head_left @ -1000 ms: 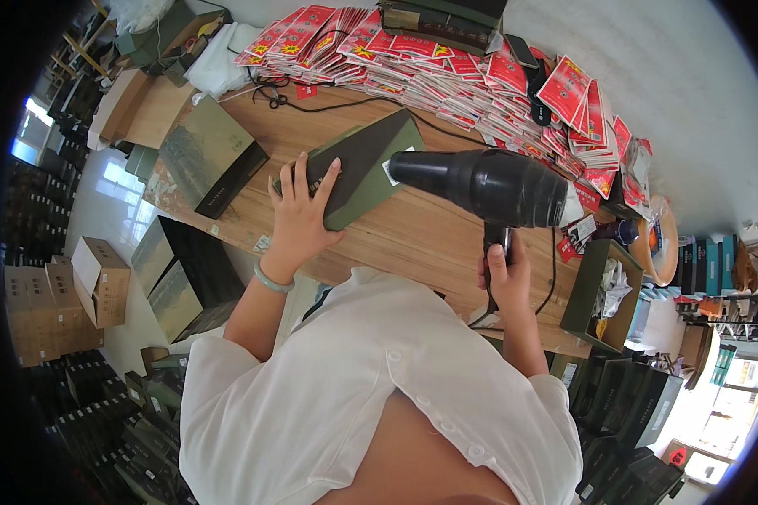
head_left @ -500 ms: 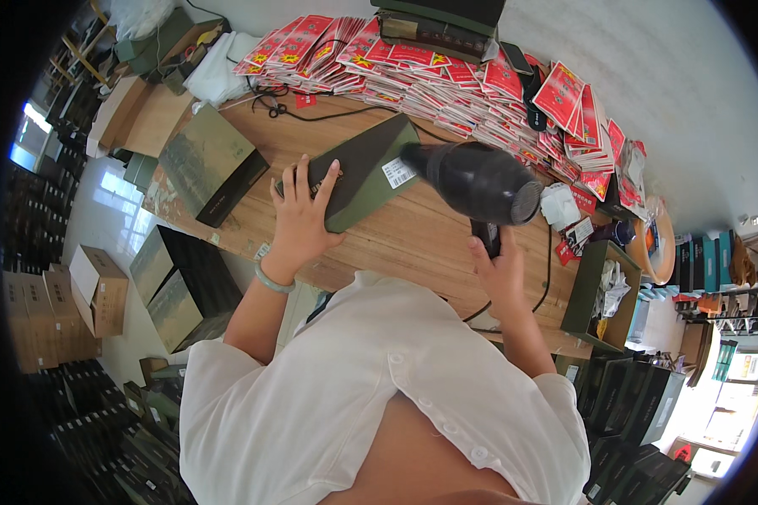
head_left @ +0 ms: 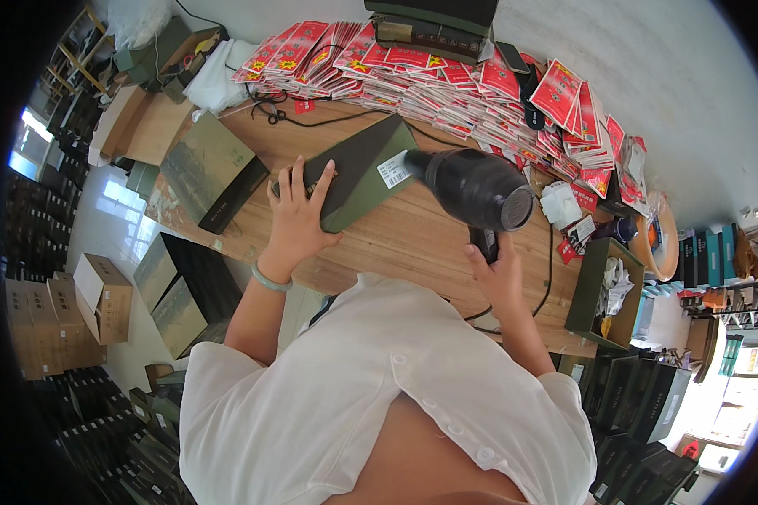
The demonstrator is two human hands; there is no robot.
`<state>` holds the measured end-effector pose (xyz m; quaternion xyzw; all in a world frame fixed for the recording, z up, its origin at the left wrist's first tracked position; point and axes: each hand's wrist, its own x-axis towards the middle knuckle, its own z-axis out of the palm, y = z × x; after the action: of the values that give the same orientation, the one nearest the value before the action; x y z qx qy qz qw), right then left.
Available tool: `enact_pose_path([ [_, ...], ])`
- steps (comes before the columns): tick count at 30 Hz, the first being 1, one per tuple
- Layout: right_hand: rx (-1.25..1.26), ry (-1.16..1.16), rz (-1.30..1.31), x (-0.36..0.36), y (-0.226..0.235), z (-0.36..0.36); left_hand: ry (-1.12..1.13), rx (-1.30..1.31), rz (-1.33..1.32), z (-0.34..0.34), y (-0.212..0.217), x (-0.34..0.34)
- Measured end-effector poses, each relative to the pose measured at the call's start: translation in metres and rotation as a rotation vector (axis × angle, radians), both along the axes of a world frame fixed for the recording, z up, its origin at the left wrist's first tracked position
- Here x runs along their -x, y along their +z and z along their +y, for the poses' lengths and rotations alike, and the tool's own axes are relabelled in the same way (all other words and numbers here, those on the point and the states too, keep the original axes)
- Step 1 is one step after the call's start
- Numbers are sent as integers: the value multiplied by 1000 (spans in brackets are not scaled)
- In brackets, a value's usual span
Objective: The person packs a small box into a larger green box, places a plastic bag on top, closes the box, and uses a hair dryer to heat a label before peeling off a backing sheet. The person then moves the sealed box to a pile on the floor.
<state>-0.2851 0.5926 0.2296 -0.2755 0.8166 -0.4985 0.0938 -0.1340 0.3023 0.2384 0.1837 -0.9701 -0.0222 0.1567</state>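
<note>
My right hand (head_left: 499, 273) is closed around the handle of a black hair dryer (head_left: 477, 185). The dryer's nozzle points left at a white barcode label (head_left: 393, 169) on the green face of a shoe-box-like carton (head_left: 358, 172). Nozzle and label are very near each other; whether they touch I cannot tell. My left hand (head_left: 296, 217) lies on the left end of this carton, its fingers spread over the dark face and its thumb by the near edge. The carton rests on the wooden table (head_left: 354, 261).
Red printed packets (head_left: 446, 88) are heaped along the table's back. Another green carton (head_left: 210, 168) stands left. At the right edge, an open green box (head_left: 606, 290) holds crumpled wrapping. The black cord (head_left: 550, 269) runs beside my right arm. Brown cartons (head_left: 101, 299) stand on the floor.
The dryer's nozzle has come slightly nearer to me, toward the label's right edge. My left hand keeps its place on the carton. The whole view has shifted a little.
</note>
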Motion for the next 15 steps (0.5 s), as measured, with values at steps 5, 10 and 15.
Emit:
enact_pose_path([
  [5, 16, 16, 279, -5, -12, 5, 9, -4, -18, -2, 3, 1],
  [10, -23, -30, -84, -15, -3, 13, 6, 11, -15, -1, 2, 2],
  [15, -10, -47, -139, -13, -2, 16, 3, 23, -23, -2, 2, 2],
])
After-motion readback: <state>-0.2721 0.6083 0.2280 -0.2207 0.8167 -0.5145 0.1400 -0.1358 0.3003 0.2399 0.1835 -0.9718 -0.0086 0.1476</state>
